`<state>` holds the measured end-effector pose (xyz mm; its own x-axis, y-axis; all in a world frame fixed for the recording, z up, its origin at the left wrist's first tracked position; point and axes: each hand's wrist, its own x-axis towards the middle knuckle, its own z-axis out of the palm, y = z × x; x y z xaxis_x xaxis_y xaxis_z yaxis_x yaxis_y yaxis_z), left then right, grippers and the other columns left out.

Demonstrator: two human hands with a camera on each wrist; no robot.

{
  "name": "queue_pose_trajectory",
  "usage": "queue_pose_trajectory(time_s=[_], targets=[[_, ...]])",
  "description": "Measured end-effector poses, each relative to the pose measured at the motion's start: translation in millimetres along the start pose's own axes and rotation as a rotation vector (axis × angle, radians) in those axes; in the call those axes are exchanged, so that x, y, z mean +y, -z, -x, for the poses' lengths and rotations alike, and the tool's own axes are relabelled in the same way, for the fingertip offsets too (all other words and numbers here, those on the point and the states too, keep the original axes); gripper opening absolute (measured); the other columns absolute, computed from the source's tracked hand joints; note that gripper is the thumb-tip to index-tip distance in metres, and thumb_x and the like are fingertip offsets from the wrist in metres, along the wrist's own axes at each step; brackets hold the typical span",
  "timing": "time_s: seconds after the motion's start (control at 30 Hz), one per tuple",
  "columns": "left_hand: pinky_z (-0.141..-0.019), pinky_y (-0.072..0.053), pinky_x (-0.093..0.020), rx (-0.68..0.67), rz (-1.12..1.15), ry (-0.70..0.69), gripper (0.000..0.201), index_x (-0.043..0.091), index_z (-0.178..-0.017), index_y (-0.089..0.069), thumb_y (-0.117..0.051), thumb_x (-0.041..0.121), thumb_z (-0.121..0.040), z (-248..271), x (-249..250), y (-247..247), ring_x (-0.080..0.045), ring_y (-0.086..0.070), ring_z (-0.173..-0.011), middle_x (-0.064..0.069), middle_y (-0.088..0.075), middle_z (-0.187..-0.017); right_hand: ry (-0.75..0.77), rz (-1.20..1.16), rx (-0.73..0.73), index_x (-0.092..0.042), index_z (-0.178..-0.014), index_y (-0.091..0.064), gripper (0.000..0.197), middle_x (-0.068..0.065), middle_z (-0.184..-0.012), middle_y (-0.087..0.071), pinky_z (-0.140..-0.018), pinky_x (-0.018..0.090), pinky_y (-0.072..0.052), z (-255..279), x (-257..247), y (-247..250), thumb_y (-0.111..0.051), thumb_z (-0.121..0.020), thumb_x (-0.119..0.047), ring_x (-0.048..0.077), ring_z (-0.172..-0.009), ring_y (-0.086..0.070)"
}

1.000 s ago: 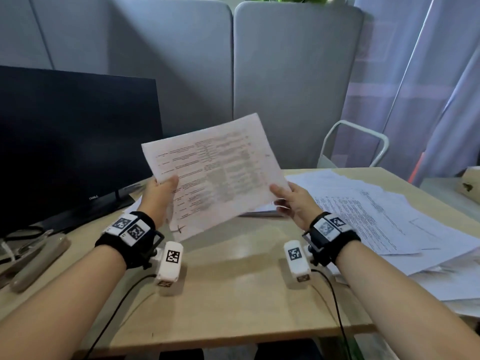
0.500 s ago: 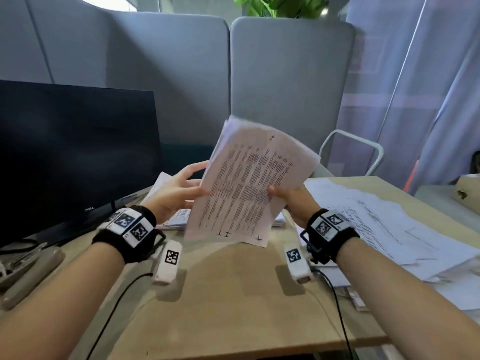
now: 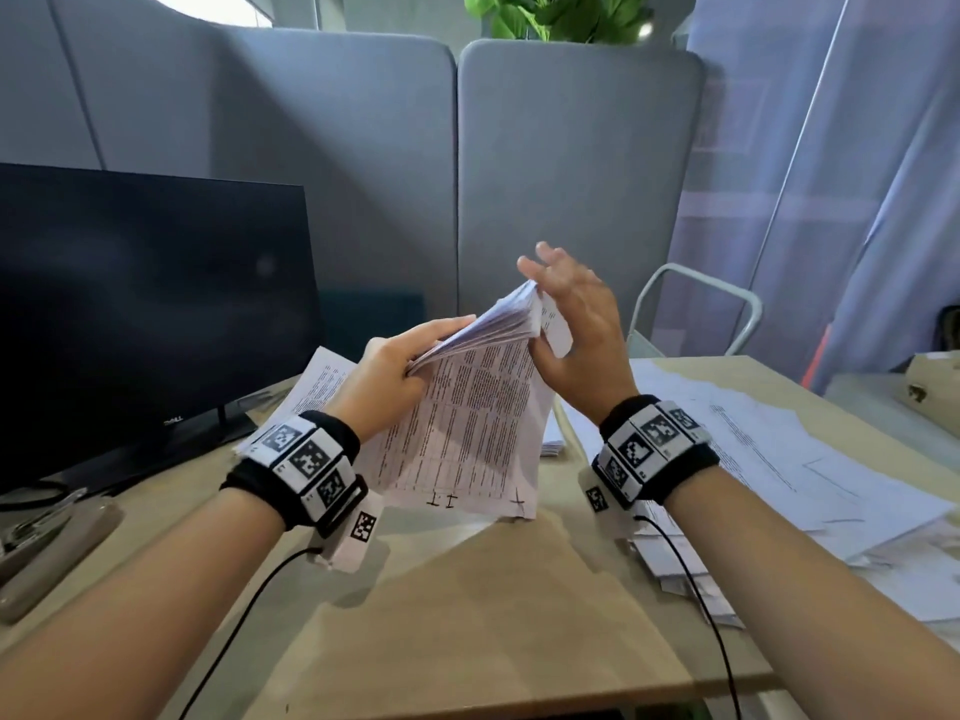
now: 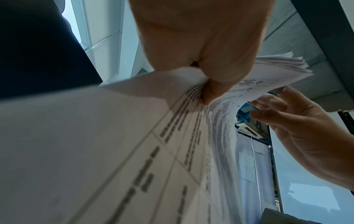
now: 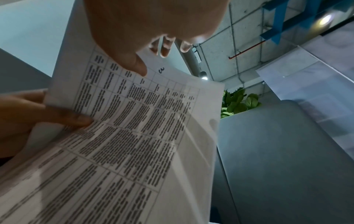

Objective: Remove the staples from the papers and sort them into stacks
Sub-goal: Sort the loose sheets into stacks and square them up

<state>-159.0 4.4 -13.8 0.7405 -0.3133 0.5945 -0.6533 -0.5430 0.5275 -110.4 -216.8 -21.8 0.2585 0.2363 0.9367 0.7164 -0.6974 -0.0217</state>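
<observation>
Left hand [image 3: 387, 374] grips one sheaf [image 3: 467, 418] (printed tables); right hand [image 3: 576, 330] pinches its corner.

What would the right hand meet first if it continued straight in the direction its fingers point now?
Probably the grey partition panel. The right hand points up and away, past the top edge of the sheaf of papers, and nothing shows between; depth is unclear.

Two hands in view: left hand [image 3: 387, 374] and right hand [image 3: 576, 330]. One held bundle of papers [image 3: 467, 423], one monitor [image 3: 145, 314], one plant [image 3: 561, 13], one chair [image 3: 696, 309]. Two grey partition panels [image 3: 571, 174]; loose sheets [image 3: 753, 449] on the desk [image 3: 467, 615] too overlapped to count.
</observation>
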Motion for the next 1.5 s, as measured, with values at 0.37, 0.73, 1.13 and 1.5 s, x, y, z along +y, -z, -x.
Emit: queue_pose_trajectory(time_s=[0.37,0.73,1.13,1.5], targets=[[-0.057,-0.043,-0.002,-0.004,0.057,0.034,0.045,0.026,-0.132,-0.053,-0.051,0.002,-0.094,1,-5,1,0.022,-0.057,-0.076,0.022,-0.060,-0.089,0.056,-0.032,0.021,-0.007,-0.134,-0.054,0.047,0.014,-0.141,-0.053,-0.111,0.050,-0.035,11,-1,-1,-0.063,-0.088,-0.008,0.026,-0.133,-0.045],[-0.072,-0.054,-0.024,-0.218,0.217,0.254,0.030,0.031,-0.102,-0.058,-0.059,0.003,-0.091,5,-40,-3,-0.004,-0.067,-0.083,0.003,-0.068,-0.094,-0.198,0.046,-0.616,-0.022,-0.083,-0.070,0.018,-0.007,-0.078,-0.067,-0.079,0.037,-0.050,-33,7,36,-0.061,-0.076,-0.035,0.017,-0.078,-0.060],[-0.073,-0.058,-0.030,-0.234,0.366,0.529,0.017,0.010,-0.106,-0.060,-0.058,0.002,-0.092,35,-81,-12,-0.015,-0.069,-0.082,-0.008,-0.070,-0.099,-1.075,-0.422,-0.748,-0.011,-0.137,-0.026,0.080,0.017,-0.101,-0.068,-0.043,0.028,-0.050,49,0,-19,-0.081,-0.080,-0.023,0.021,-0.050,-0.067],[-0.074,-0.057,-0.053,-0.001,0.865,0.711,0.079,0.038,-0.139,-0.032,-0.056,-0.014,-0.086,57,-114,-16,-0.037,-0.067,-0.102,-0.020,-0.062,-0.121,-0.991,-0.668,-0.570,0.002,-0.100,-0.057,0.016,0.010,-0.085,-0.067,-0.059,0.029,-0.054,69,-5,-44,-0.062,-0.092,-0.010,0.021,-0.077,-0.065]])
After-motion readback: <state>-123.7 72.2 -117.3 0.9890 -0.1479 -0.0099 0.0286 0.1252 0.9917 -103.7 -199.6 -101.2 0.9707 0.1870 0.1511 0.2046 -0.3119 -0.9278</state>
